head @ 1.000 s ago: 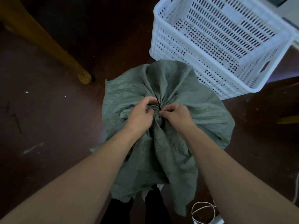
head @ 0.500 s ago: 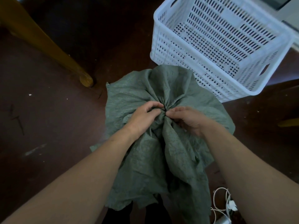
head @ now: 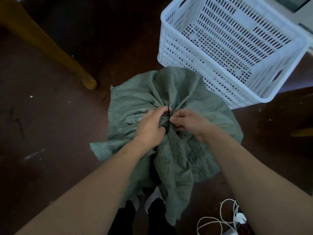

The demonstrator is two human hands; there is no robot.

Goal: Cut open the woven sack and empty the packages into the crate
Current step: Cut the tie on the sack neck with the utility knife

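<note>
A grey-green woven sack (head: 140, 100) stands on the dark floor in front of me, its mouth bunched into a neck tied with a thin black tie (head: 168, 110). My left hand (head: 149, 127) is closed around the gathered neck from the left. On the right side of the neck, my right hand (head: 189, 122) pinches the fabric at the tie with its fingertips. The loose top of the sack hangs down toward my legs. The white perforated plastic crate (head: 184, 63) sits just beyond the sack to the right, open and with nothing visible inside. No packages can be seen.
A yellow wooden furniture leg (head: 50, 51) slants down to the floor at the left of the sack. A coiled white cable with a plug (head: 227, 216) lies on the floor at the bottom right. My dark trousers and shoes (head: 152, 200) show under the sack.
The black tie's end now sticks up between my hands. My right hand has shifted its pinch at the neck, and the view has tilted slightly so more of the cable shows.
</note>
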